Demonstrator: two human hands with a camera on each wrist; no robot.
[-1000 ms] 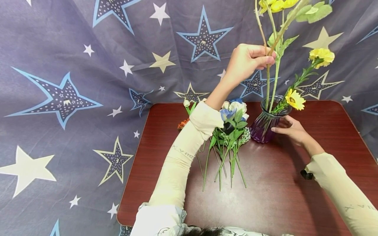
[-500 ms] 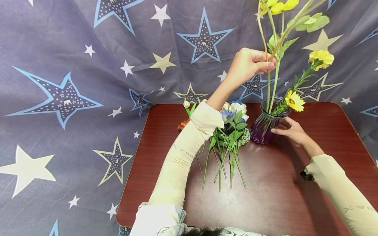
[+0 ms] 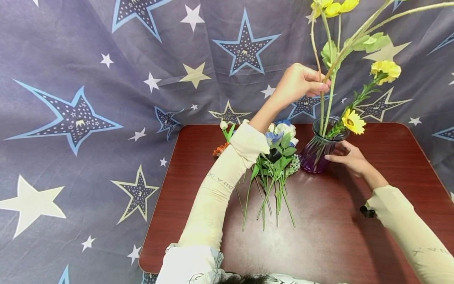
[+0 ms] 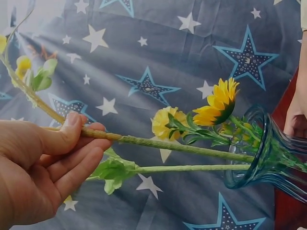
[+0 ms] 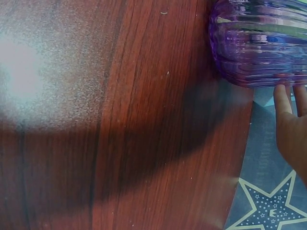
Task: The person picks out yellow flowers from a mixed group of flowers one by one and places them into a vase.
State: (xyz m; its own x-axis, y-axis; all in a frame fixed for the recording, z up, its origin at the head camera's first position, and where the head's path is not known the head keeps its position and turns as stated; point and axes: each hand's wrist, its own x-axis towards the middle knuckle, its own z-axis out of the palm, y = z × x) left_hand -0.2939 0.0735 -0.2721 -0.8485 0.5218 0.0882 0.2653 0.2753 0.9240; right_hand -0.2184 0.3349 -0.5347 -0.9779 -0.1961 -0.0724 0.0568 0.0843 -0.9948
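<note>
My left hand (image 3: 301,81) pinches the tall, branching stem (image 4: 192,148) of a yellow flower between thumb and fingers. The stem's lower end stands inside a ribbed glass vase (image 3: 313,157), purple at the base. My right hand (image 3: 352,157) holds the vase from the right, thumb on its near side; the other fingers are partly hidden behind it. In the right wrist view, fingertips (image 5: 282,96) meet the purple glass. Also in the vase are a lighter green stem (image 4: 192,168), a yellow daisy-like flower (image 3: 354,121) and a ruffled yellow flower (image 3: 386,71), both leaning right.
Left of the vase, a bunch of blue and white flowers (image 3: 280,138) lies on the red-brown table (image 3: 319,228), stems toward the person. An orange flower (image 3: 220,149) shows beside the left sleeve (image 3: 216,189). A star-patterned cloth (image 3: 198,39) hangs behind the table.
My left hand has come down a little with the stem, and its upper branches have tilted lower toward the right. My right hand and the vase have stayed in place.
</note>
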